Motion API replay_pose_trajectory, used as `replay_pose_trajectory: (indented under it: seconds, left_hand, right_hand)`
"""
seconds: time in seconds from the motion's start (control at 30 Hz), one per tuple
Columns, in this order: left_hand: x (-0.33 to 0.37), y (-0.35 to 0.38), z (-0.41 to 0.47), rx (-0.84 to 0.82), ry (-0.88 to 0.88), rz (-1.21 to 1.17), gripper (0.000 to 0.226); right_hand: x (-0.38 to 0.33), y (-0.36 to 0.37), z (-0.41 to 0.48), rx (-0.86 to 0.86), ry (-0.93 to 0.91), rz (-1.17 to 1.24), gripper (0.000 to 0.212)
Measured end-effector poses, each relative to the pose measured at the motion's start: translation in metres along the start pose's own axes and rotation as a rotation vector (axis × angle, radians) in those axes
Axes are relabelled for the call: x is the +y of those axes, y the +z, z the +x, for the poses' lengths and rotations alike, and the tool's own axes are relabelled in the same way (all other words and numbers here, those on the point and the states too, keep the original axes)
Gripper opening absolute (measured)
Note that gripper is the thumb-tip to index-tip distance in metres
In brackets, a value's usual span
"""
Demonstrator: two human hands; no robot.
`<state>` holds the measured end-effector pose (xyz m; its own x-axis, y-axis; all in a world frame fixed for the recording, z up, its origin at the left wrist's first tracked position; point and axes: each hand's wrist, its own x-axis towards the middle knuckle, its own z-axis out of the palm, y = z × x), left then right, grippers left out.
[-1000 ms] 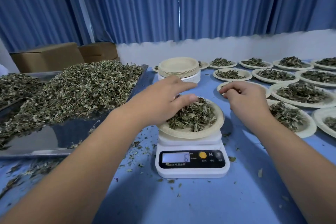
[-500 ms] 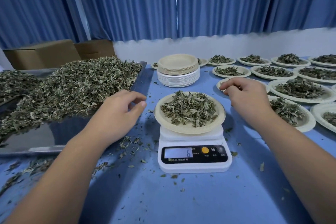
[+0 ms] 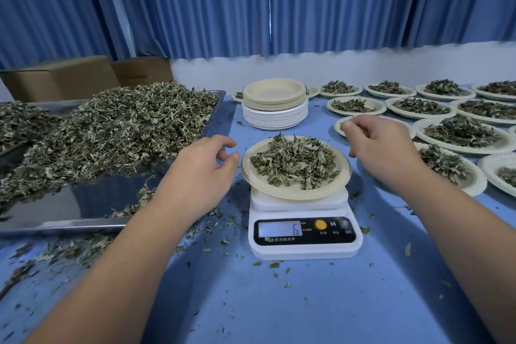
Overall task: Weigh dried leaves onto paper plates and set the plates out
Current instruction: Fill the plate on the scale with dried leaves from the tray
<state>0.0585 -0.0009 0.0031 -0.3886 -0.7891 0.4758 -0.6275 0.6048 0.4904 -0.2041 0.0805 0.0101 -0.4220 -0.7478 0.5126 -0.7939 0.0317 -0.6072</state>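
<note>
Loose leaf crumbs (image 3: 83, 248) lay scattered on the blue table (image 3: 279, 301) toward its near edge. Digital scale (image 3: 304, 248) stood mid-table; display read 6. On its platform sat a paper plate (image 3: 296, 194) carrying a mound of dried leaves (image 3: 293, 165). Left hand (image 3: 198, 173) hovered just beside the plate's left rim, grip slack, fingers loosely curled round nothing. Thumb tip was close to the rim; contact not resolvable. Right hand (image 3: 382, 153) hung just beside the right rim, grip likewise loosely curled, nothing seen in it. Along the left edge, a metal tray (image 3: 69, 220) held the bulk leaf heap (image 3: 111, 131). Behind the scale stood a stack of empty plates (image 3: 275, 106). Filled plates (image 3: 460, 134) lay in rows toward the far right corner. Cardboard boxes (image 3: 61, 78) stood beyond the tray at the far left corner.
</note>
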Motion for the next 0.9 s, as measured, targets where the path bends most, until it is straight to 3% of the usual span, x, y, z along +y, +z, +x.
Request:
replay_pose_trajectory:
  seconds: [0.33, 0.7, 0.9]
  left_hand:
    - [0.0022, -0.0016, -0.0021, 0.005, -0.053, 0.059, 0.018]
    - [-0.0014, -0.0066, -0.0004, 0.070, -0.119, 0.124, 0.016]
    - [0.0080, 0.0025, -0.0036, 0.117, -0.108, 0.067, 0.040]
  right_hand:
    - [-0.0018, -0.0005, -0.0012, -0.030, 0.033, -0.051, 0.049]
    - [-0.0013, -0.0003, -0.0012, -0.064, 0.053, -0.065, 0.051]
    - [0.0012, -0.0001, -0.0018, -0.093, 0.093, -0.042, 0.050]
